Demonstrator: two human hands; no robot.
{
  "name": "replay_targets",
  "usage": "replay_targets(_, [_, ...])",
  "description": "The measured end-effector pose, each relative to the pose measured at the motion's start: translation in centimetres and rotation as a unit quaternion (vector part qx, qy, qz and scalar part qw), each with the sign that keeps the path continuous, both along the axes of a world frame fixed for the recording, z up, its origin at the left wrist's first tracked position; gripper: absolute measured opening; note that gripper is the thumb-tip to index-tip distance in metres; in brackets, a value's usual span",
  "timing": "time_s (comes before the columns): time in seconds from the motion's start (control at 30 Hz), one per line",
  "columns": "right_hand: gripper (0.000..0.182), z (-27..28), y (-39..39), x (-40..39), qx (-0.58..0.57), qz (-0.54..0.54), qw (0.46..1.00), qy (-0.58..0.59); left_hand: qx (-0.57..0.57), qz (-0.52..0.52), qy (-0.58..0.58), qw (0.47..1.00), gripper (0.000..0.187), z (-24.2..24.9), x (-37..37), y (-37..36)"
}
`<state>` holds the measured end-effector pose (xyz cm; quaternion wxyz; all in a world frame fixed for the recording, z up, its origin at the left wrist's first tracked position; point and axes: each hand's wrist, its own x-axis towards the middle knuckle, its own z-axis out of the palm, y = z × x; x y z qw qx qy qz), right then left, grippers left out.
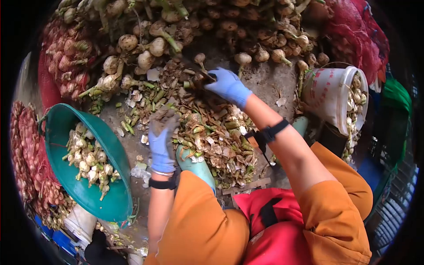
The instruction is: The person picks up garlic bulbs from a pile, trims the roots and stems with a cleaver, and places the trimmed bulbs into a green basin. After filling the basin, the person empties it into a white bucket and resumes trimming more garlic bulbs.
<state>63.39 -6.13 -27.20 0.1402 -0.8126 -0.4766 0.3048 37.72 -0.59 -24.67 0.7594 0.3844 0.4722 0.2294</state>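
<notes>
My left hand (162, 141), in a blue glove with soiled fingertips, is over the left side of a heap of trimmings (221, 145). Its fingers are apart, slightly blurred, and nothing shows in them. Higher up, my right hand (229, 87), also gloved, is closed on a dark-handled tool (209, 78), partly hidden by the fingers. Just beyond the tool is a garlic bulb (200, 58) with its stem toward it; whether they touch is unclear. Several untrimmed bulbs (128, 42) lie beyond both hands.
A tilted green basin (123, 163) at left holds trimmed garlic (90, 157). At right, a white bucket (324, 90) lies tipped, with garlic at its mouth. Red mesh sacks (355, 33) stand at both sides. A boot (194, 165) is beside the heap.
</notes>
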Motion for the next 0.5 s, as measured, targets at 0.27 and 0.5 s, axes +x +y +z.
replay_targets(0.27, [0.026,8.7,-2.9,-5.7,0.052,-0.110,0.945,0.304,0.062,-0.036,-0.051,0.996,0.077,2.7,0.6,-1.1])
replay_targets(0.5, [0.028,11.7,-3.4,-7.7,0.115,0.188,0.975,-0.013,0.238,-0.136,-0.044,0.961,0.058,4.6,-0.8,-2.5])
